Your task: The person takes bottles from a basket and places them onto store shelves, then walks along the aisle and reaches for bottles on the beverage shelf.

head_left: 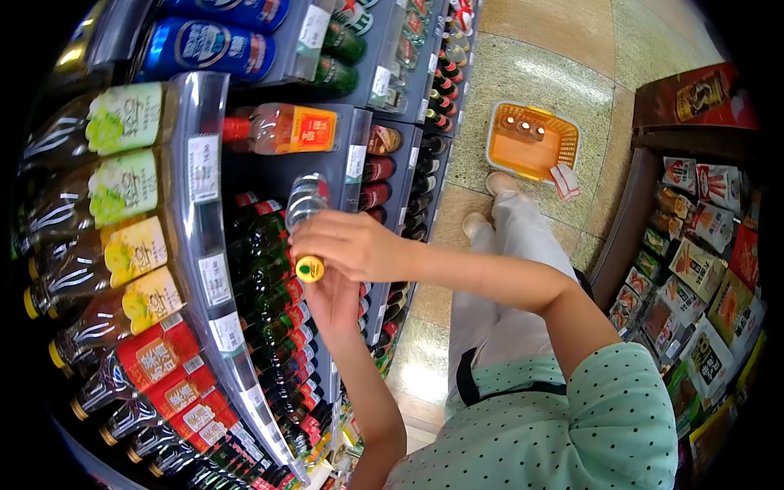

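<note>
A clear glass bottle (307,196) with a yellow cap and a bit of red label is held at the shelf front, its cap toward the camera. My right hand (355,245) is closed around its upper part from above. Below it, my left hand (329,298) supports the bottle near the cap, its fingers mostly hidden behind the bottle and my right hand. Just beyond the hands, a bottle with an orange label (306,128) lies along the shelf, and rows of green bottles (269,269) stand underneath.
Large bottles with fruit labels (131,188) and blue cans (208,47) fill the shelves at left. An orange basket (523,155) holding bottles sits on the floor by my feet, with a red-and-white item (564,181) at its rim. Packaged goods (694,269) line a display at right.
</note>
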{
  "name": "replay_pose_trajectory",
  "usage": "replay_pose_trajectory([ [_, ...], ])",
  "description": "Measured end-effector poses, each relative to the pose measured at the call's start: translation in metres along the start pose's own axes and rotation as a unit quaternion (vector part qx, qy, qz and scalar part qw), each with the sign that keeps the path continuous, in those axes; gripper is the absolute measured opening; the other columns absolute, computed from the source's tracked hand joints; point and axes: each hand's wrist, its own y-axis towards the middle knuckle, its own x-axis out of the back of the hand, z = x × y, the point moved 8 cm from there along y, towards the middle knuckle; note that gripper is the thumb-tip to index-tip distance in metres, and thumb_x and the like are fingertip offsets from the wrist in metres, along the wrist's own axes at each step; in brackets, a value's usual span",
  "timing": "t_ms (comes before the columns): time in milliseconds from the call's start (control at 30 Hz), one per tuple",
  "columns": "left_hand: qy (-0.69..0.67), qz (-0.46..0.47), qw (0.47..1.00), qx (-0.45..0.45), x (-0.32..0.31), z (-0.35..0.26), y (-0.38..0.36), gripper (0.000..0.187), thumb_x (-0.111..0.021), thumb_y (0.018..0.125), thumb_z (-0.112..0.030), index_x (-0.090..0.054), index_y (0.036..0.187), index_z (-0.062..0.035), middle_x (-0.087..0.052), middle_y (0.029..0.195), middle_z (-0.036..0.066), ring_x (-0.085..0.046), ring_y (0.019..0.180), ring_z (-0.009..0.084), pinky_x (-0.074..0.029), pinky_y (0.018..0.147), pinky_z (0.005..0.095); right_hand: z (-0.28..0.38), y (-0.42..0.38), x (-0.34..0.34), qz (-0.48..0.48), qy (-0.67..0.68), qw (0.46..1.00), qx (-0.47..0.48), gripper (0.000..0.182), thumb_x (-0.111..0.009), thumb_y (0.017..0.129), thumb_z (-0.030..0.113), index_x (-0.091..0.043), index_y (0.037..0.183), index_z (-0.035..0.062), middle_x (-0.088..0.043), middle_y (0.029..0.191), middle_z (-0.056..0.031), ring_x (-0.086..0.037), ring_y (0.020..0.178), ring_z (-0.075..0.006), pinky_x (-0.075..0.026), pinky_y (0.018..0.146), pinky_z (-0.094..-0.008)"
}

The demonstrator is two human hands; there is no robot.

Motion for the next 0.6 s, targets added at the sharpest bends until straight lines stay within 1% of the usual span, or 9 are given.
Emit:
replay_pose_trajectory([
  [100, -0.044, 0.047, 0.998, -0.018, -0.027, 0.026, -0.026, 0.036, -0.061, 0.098, -0.017, -0.053, 0.132, -0.0062, -0.06, 0.127, 0.003, -0.056, 0.118, 0.0145, -0.043, 0.107, 0.0338, 0.027, 0.001, 0.021, 0.024, 0.019, 1.0, 0.003, 0.032, -0.066, 0.078, 0.0, -0.065, 0.11, 0.0024, -0.066, 0.114, -0.0114, -0.064, 0.111, -0.0301, -0.056, 0.091, -0.0389],
  [133, -0.037, 0.073, 0.997, -0.011, -0.041, 0.042, -0.041, 0.043, -0.059, 0.099, -0.027, -0.05, 0.136, -0.0054, -0.057, 0.132, 0.005, -0.053, 0.122, 0.0163, -0.039, 0.11, 0.0369, 0.038, -0.001, 0.03, 0.011, 0.011, 1.0, 0.012, 0.031, -0.065, 0.079, 0.001, -0.066, 0.11, 0.0027, -0.066, 0.115, -0.011, -0.065, 0.111, -0.0297, -0.057, 0.088, -0.0377],
  [233, 0.092, -0.009, 0.994, -0.064, -0.039, 0.061, -0.069, 0.057, -0.056, 0.098, -0.041, -0.046, 0.139, -0.0038, -0.051, 0.14, 0.01, -0.049, 0.127, 0.0214, -0.036, 0.112, 0.0399, 0.073, -0.004, 0.061, 0.006, -0.022, 0.999, 0.038, 0.028, -0.065, 0.081, 0.006, -0.068, 0.109, 0.0034, -0.067, 0.115, -0.0109, -0.066, 0.109, -0.0292, -0.059, 0.081, -0.0341],
  [300, 0.333, -0.159, 0.918, -0.143, -0.029, 0.07, -0.083, 0.067, -0.053, 0.096, -0.05, -0.044, 0.141, -0.002, -0.046, 0.144, 0.015, -0.046, 0.131, 0.0256, -0.035, 0.113, 0.0405, 0.086, -0.011, 0.087, 0.01, -0.052, 0.998, 0.044, 0.027, -0.066, 0.082, 0.009, -0.07, 0.108, 0.0036, -0.068, 0.113, -0.0112, -0.067, 0.106, -0.0292, -0.059, 0.077, -0.0316],
  [367, 0.296, -0.132, 0.943, -0.071, -0.022, 0.091, -0.076, 0.075, -0.051, 0.094, -0.056, -0.042, 0.142, 0.0007, -0.042, 0.147, 0.02, -0.043, 0.134, 0.0293, -0.034, 0.113, 0.0414, 0.089, -0.021, 0.114, 0.011, -0.088, 0.995, 0.036, 0.026, -0.067, 0.082, 0.011, -0.071, 0.106, 0.0037, -0.069, 0.111, -0.0116, -0.068, 0.103, -0.0293, -0.059, 0.073, -0.029],
  [400, 0.131, -0.034, 0.99, 0.04, -0.019, 0.112, -0.067, 0.079, -0.049, 0.093, -0.058, -0.041, 0.143, 0.0024, -0.041, 0.148, 0.022, -0.042, 0.135, 0.0308, -0.034, 0.113, 0.042, 0.086, -0.024, 0.131, -0.018, -0.094, 0.995, 0.013, 0.027, -0.069, 0.075, 0.008, -0.068, 0.101, 0.003, -0.067, 0.108, -0.0091, -0.067, 0.101, -0.0268, -0.059, 0.067, -0.0288],
  [500, 0.046, 0.08, 0.973, 0.211, -0.015, 0.167, -0.032, 0.088, -0.047, 0.091, -0.061, -0.037, 0.143, 0.0097, -0.032, 0.154, 0.027, -0.031, 0.143, 0.033, -0.027, 0.116, 0.0464, 0.064, -0.05, 0.177, -0.018, -0.132, 0.988, -0.076, 0.026, -0.066, 0.074, 0.003, -0.067, 0.1, 0.0007, -0.068, 0.105, -0.0112, -0.067, 0.099, -0.028, -0.058, 0.071, -0.0321],
  [567, 0.229, -0.026, 0.943, 0.239, 0.032, 0.191, 0.003, 0.084, -0.045, 0.093, -0.06, -0.038, 0.144, 0.0067, -0.033, 0.154, 0.025, -0.032, 0.143, 0.0315, -0.029, 0.113, 0.0455, 0.038, -0.077, 0.209, -0.025, -0.166, 0.976, -0.14, 0.027, -0.063, 0.072, -0.002, -0.065, 0.099, -0.0007, -0.067, 0.103, -0.0126, -0.067, 0.097, -0.0297, -0.057, 0.075, -0.0352],
  [600, 0.296, -0.036, 0.919, 0.259, 0.049, 0.211, 0.023, 0.081, -0.044, 0.094, -0.058, -0.038, 0.144, 0.0055, -0.036, 0.153, 0.023, -0.035, 0.14, 0.0299, -0.031, 0.11, 0.0443, 0.022, -0.094, 0.224, -0.028, -0.182, 0.968, -0.171, 0.028, -0.062, 0.071, -0.005, -0.065, 0.099, -0.0014, -0.067, 0.101, -0.0133, -0.067, 0.096, -0.0305, -0.057, 0.077, -0.0368],
])
